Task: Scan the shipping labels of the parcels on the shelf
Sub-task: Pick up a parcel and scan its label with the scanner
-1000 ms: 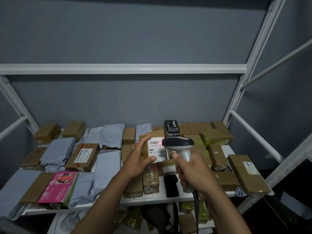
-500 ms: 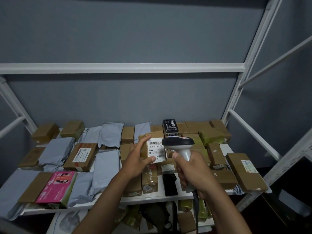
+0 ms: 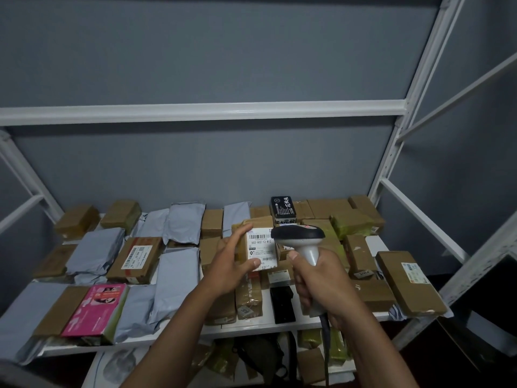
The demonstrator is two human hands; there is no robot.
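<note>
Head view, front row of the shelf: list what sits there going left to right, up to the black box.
Grey mailer bag → plain brown box → pink box → grey mailer bag → left hand's forearm crossing the edge → taped brown box → black box.

You're looking at a white metal shelf (image 3: 251,330) against a flat grey-blue wall (image 3: 195,51). Most parcels on it are brown cardboard (image 3: 408,281) or pale grey-blue mailer bags (image 3: 179,278). One box is bright pink (image 3: 96,308), one black with white lettering (image 3: 282,208), and one wrapped in yellow-green tape (image 3: 352,224). The lifted box's label (image 3: 261,247) is white with black barcode stripes and digits. Your scanner (image 3: 300,242) has a black head and light grey handle.
</note>
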